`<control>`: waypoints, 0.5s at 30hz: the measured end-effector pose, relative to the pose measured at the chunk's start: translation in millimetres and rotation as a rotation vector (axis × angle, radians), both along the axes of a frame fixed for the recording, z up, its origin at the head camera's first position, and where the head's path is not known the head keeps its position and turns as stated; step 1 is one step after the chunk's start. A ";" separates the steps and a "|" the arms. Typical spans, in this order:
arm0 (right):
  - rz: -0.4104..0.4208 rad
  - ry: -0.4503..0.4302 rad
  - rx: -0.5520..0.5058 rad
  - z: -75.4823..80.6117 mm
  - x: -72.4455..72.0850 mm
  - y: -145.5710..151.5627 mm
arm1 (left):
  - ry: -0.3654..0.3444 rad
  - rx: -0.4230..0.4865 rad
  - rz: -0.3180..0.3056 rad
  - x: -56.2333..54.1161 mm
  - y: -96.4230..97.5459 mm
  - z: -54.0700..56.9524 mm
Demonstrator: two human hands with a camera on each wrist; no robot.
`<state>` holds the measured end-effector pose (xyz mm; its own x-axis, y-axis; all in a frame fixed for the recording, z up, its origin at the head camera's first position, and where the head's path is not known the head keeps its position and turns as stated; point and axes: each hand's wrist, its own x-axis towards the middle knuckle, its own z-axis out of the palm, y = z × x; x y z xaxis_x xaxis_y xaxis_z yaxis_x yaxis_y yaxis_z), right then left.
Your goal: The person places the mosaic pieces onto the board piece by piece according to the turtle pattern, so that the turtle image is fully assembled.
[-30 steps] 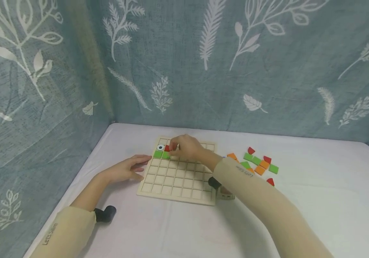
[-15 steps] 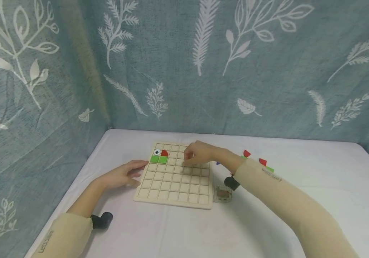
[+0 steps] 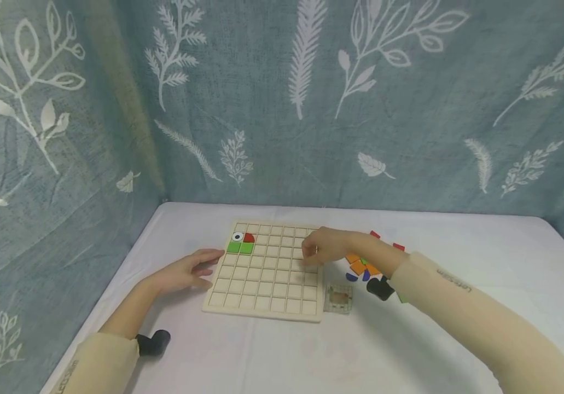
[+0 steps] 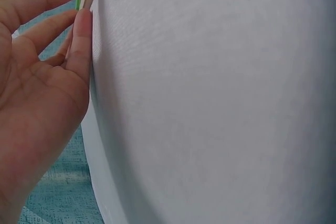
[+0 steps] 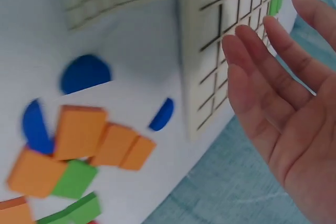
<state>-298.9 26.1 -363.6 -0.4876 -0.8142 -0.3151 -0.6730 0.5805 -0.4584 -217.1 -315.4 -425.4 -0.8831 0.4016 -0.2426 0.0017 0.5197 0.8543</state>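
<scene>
A pale wooden grid board (image 3: 264, 287) lies on the white table. In its upper left cells sit a round eye tile (image 3: 237, 237), a red quarter-round tile (image 3: 249, 238) and two green square tiles (image 3: 246, 248). My left hand (image 3: 183, 271) rests with relaxed fingers against the board's left edge; the left wrist view has its fingertips (image 4: 82, 22) right at that edge. Over the right side of the board is my right hand (image 3: 330, 244), fingers loosely bent. Nothing is between its thumb and fingers in the right wrist view, where the bare palm (image 5: 302, 129) shows.
Right of the board lie loose tiles: orange squares (image 5: 80, 132), blue half-rounds (image 5: 86, 74), green squares (image 5: 76, 178) and red pieces (image 3: 399, 247), partly hidden by the right arm. A small patterned card (image 3: 339, 306) lies by the board's lower right corner. A leaf-patterned curtain (image 3: 262, 175) hangs behind.
My right hand has let go of the red quarter-round tile beside the eye tile and moved right across the board. The left hand stays at the left edge. The head view has shifted slightly.
</scene>
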 end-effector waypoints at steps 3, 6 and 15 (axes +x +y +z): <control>-0.003 0.052 -0.025 -3.7 3.8 13.1 | 0.009 -0.007 0.003 0.7 0.8 -1.1; -0.018 0.069 -0.042 -6.4 7.4 27.5 | 0.022 -0.019 0.005 1.6 1.3 -1.6; -0.166 0.118 -0.062 -19.3 18.3 78.8 | 0.037 -0.027 -0.006 0.6 1.5 -1.3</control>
